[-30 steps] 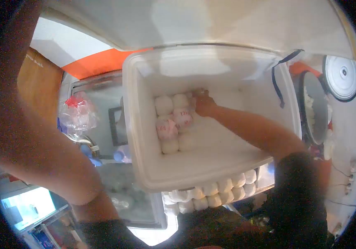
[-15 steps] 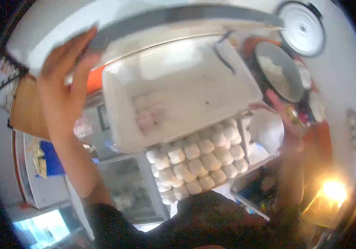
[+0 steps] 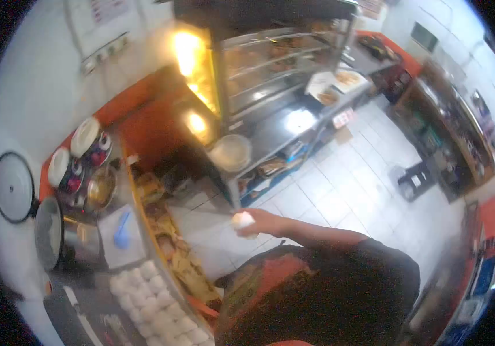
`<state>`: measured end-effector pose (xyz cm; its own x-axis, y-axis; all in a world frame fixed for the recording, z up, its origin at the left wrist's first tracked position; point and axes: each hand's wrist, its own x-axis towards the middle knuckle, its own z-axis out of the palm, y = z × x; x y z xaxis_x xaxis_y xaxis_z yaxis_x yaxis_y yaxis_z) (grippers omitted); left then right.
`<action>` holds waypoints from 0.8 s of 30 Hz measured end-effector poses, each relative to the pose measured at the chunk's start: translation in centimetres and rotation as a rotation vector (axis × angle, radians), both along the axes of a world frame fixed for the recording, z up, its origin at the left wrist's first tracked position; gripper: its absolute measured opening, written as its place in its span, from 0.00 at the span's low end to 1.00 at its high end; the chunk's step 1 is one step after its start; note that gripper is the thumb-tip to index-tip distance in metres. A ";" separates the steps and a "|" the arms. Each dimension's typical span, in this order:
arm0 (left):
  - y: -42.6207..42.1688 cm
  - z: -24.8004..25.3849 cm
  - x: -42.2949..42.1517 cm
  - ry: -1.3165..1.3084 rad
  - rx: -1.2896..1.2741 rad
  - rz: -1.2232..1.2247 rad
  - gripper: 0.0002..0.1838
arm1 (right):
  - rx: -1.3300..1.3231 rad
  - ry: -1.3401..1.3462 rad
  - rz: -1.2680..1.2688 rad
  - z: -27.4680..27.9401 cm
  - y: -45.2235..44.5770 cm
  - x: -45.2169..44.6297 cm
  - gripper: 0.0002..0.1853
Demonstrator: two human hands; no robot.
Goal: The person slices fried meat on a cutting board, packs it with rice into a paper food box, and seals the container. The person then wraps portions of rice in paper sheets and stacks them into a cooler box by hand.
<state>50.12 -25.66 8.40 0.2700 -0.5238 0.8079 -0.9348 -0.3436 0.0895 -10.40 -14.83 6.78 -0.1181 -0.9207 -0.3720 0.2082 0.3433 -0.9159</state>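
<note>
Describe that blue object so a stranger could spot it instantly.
Start at the rows of white balls, lower left. Just above is a pale panel; on it lies the blue object, bright blue where panel and balls are pale.

Small whitish piece (image 3: 243,221), held in right hand (image 3: 262,222), at finger end, on side away from wrist. Pale yellowish tint on face turned away from palm, whiter toward fingers. Compact, roughly blocky outline; edges soft from blur, part covered by fingers. Held up off any surface, in front of body. Exact kind, tilt and whether wrapped: cannot tell.
</note>
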 end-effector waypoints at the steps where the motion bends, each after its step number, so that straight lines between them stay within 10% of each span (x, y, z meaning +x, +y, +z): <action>1: -1.3 0.0 -4.0 0.026 -0.033 -0.058 0.20 | 0.007 -0.011 -0.168 -0.8 2.4 -3.0 0.35; 8: -5.9 2.3 -42.7 0.463 -0.014 -0.807 0.20 | -0.162 -0.102 -0.714 -4.8 16.0 -22.8 0.39; 14: -2.3 0.1 -70.3 0.387 0.358 -1.334 0.11 | 0.037 0.620 -1.241 -9.6 15.5 -44.1 0.38; 15: -2.8 -3.8 -74.1 0.720 0.519 -1.427 0.11 | 0.047 0.618 -1.245 -10.2 15.0 -47.7 0.38; 17: 0.9 -3.3 -82.7 0.448 0.680 -1.525 0.11 | 0.157 1.047 -1.211 -10.5 13.4 -55.1 0.34; 21: 4.2 -11.6 -100.2 0.702 1.081 -1.623 0.09 | 0.189 1.153 -1.086 -8.1 8.2 -66.6 0.31; 24: 5.4 -18.7 -112.4 1.257 1.527 -1.379 0.25 | 0.228 1.332 -0.929 -11.1 4.1 -72.6 0.29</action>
